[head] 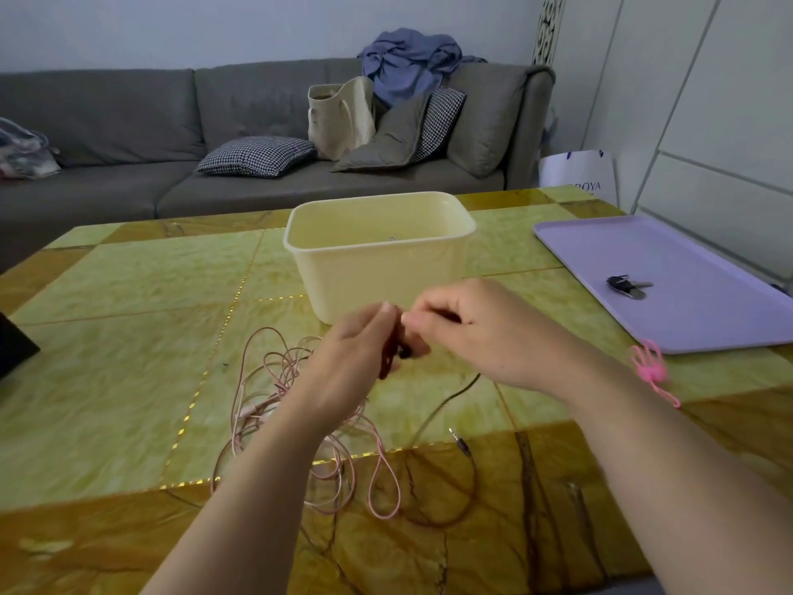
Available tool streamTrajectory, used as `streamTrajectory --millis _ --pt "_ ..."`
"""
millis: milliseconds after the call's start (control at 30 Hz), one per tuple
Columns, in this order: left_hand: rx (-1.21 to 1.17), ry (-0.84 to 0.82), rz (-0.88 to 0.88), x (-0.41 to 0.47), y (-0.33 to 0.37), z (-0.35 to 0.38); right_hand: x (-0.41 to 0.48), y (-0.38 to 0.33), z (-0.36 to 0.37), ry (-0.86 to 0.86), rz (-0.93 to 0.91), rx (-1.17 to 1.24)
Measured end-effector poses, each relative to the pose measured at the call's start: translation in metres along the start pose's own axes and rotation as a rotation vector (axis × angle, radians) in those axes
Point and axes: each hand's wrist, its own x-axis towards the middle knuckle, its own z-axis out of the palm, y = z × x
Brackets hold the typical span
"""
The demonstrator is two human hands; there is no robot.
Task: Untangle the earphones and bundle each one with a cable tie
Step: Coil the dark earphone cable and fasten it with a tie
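Above the table's middle, my left hand (358,350) grips a small bundle of dark red earphone cable (386,367). My right hand (476,332) pinches the same dark cable at its top, close to the left fingertips. From there the dark cable trails down over the table, and its plug (461,444) lies near the front. A pink earphone cable (300,423) lies in loose tangled loops under my left forearm. Pink cable ties (652,369) lie to the right, beside the tray's front edge.
A cream plastic tub (300,246) stands just behind my hands. A lilac tray (708,294) at the right holds a set of keys (628,285). A dark object (15,345) pokes in at the left edge. Behind the table is a grey sofa (128,122).
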Motion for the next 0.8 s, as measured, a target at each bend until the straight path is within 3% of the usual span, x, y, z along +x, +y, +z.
streamTrajectory --millis 100,233,333,433,533,633,700,733,800 --pt "-0.101 -0.198 -0.088 -0.008 0.008 0.004 0.003 0.009 -0.006 0.193 -0.027 0.079" --pt "-0.580 -0.351 -0.143 -0.013 0.023 0.004 0.009 0.025 0.007 0.213 0.014 0.337" --pt "-0.909 -0.292 -0.092 -0.012 0.029 0.003 0.010 0.026 0.019 0.209 0.054 0.323" --pt "-1.064 -0.078 -0.037 -0.006 0.029 0.000 0.006 0.017 0.029 0.109 0.035 0.137" --pt "-0.875 0.136 0.029 0.003 0.019 -0.006 0.001 0.005 0.027 -0.064 0.027 -0.041" --pt "-0.293 0.230 0.082 0.004 0.008 -0.012 -0.003 -0.005 0.016 -0.092 0.006 -0.046" --pt "0.063 0.102 0.103 0.000 0.004 -0.010 -0.004 -0.009 0.007 0.006 -0.039 0.008" --pt "0.121 0.021 0.081 -0.003 0.003 -0.007 -0.004 -0.010 0.003 0.067 -0.061 0.029" --pt "0.013 -0.099 -0.015 -0.007 0.006 0.000 -0.003 -0.007 -0.004 0.197 -0.087 0.069"
